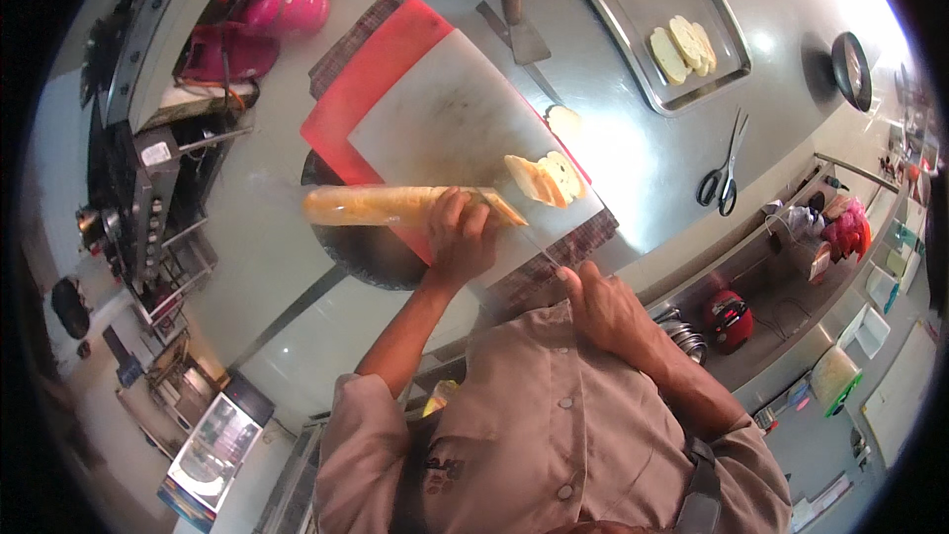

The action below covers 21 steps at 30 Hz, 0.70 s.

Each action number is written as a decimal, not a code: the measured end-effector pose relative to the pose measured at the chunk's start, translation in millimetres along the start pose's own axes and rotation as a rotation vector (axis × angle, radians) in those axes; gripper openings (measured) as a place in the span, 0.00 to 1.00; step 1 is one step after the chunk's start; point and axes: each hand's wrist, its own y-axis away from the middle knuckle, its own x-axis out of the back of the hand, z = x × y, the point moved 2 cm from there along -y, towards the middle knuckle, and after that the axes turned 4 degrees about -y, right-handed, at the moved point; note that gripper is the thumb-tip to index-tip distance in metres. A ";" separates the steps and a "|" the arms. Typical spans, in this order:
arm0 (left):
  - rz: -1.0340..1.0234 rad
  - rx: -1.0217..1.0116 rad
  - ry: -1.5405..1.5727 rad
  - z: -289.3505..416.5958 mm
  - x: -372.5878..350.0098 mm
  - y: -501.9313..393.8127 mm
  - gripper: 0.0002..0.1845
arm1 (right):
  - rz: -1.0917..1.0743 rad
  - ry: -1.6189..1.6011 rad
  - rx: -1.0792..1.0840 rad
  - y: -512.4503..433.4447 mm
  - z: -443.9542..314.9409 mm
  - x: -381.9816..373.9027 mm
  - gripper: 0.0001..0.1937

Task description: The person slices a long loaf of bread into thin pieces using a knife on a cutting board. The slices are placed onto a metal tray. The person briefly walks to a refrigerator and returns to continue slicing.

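My left hand (463, 237) grips a baguette (363, 205) near its cut end; the rest of the loaf looks wrapped in clear plastic. A knife (539, 245) is in my right hand (604, 304), its blade pointing at the cut end of the bread, its handle hidden by my fingers. Several cut bread slices (547, 179) lean together just beyond the blade. Loaf end and slices rest on a white cutting board (452, 111) lying over a red board (371, 81). One more slice (563, 122) lies beyond the board's far edge.
A frying pan (378, 274) sits under the loaf's left end. Beyond the boards lie a scraper (528, 41) and another knife (543, 81). A metal tray (615, 0) bears several bread slices (686, 48). Scissors (723, 170) and a small black pan (851, 73) are to the right.
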 end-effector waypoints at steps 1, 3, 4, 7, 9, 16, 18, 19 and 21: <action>-0.045 0.010 -0.012 -0.2 1.2 -0.7 0.19 | -0.040 0.016 -0.071 -2.3 1.8 -1.0 0.27; -0.154 0.037 -0.015 0.6 2.7 -0.7 0.16 | 0.000 -0.023 0.102 -8.8 -0.4 -0.8 0.27; -0.206 0.051 -0.009 0.9 2.9 -0.1 0.15 | 0.056 -0.067 0.231 -13.1 -2.5 -1.2 0.27; -0.131 0.015 0.014 -0.9 3.1 -1.2 0.15 | -0.046 -0.047 -0.011 -19.3 6.9 -5.7 0.28; -0.044 0.000 -0.014 -1.0 3.8 -0.7 0.15 | -0.028 -0.069 0.030 -19.4 9.5 -6.5 0.28; -0.098 -0.014 -0.103 0.7 6.1 -2.0 0.20 | -0.075 -0.010 -0.121 -25.9 14.9 -7.3 0.32; -0.101 -0.049 -0.089 1.6 6.7 -2.5 0.20 | -0.045 -0.043 -0.074 -35.8 16.5 -15.4 0.33; -0.101 -0.042 -0.049 1.4 7.6 -2.5 0.21 | -0.053 -0.066 -0.115 -37.4 21.2 -21.1 0.33; -0.153 0.016 0.011 1.8 7.5 -2.2 0.23 | -0.076 -0.051 -0.084 -40.0 31.0 -33.4 0.32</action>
